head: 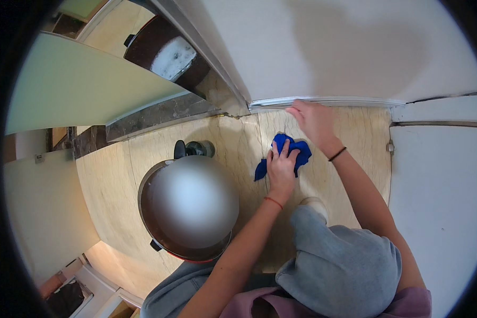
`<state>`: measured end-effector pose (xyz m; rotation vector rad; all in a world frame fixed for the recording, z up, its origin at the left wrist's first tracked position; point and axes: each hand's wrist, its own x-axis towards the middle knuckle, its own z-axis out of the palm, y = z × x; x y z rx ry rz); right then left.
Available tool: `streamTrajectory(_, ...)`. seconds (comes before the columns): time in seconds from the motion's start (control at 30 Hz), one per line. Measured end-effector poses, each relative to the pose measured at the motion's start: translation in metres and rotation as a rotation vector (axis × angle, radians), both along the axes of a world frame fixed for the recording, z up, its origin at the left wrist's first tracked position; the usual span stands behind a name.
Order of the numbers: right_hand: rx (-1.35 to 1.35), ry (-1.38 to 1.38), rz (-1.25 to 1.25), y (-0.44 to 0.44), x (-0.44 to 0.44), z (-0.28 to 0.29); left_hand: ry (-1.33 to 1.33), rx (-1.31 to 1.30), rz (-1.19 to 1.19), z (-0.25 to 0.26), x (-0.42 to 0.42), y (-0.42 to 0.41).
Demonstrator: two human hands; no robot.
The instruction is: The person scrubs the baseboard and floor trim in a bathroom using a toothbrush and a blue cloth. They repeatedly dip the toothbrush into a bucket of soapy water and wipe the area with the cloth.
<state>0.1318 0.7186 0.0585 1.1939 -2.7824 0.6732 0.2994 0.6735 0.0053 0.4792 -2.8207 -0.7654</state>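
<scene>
My left hand [281, 169] lies over a crumpled blue cloth [302, 153] on the marble-look floor, its fingers spread and bent into the fabric. A corner of the cloth sticks out to the left of the hand. Farther ahead, my right hand [314, 119] is raised with curled fingers, close to a ridged metal track [353, 101] along the bottom of a white panel. Whether those fingers touch the track or pinch something small cannot be made out. Left of my left arm stands a large round pot [145, 214] with black handles; a blurred patch hides most of its inside.
A dark glass jar [206, 148] stands by the pot's far handle. Beyond it, a mirror-like panel [218, 85] reflects the pot with foam in it. A dark stone sill [159, 115] edges the left side. White cabinet doors [437, 167] border the right; my shoe [316, 206] is below the cloth.
</scene>
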Motion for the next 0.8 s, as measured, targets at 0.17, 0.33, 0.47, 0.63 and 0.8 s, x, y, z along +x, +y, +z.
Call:
streamTrajectory(0.17,-0.008,-0.038,-0.041,0.003,0.0,-0.004,-0.008,-0.012,-0.01,-0.002,0.002,-0.005)
streamTrajectory(0.33,-0.03,0.004,-0.046,0.002,0.005,-0.002,0.011,-0.014,-0.004,-0.005,0.002,-0.001)
streamTrajectory(0.47,-0.021,-0.01,-0.052,0.006,-0.003,-0.004,-0.026,-0.014,-0.028,-0.006,0.004,-0.003)
streamTrajectory(0.63,0.023,-0.079,-0.109,0.017,0.0,-0.01,-0.026,-0.046,-0.012,-0.007,0.004,-0.001)
streamTrajectory(0.8,-0.082,-0.068,-0.053,0.004,-0.004,-0.004,-0.039,-0.038,-0.047,-0.004,0.001,-0.002)
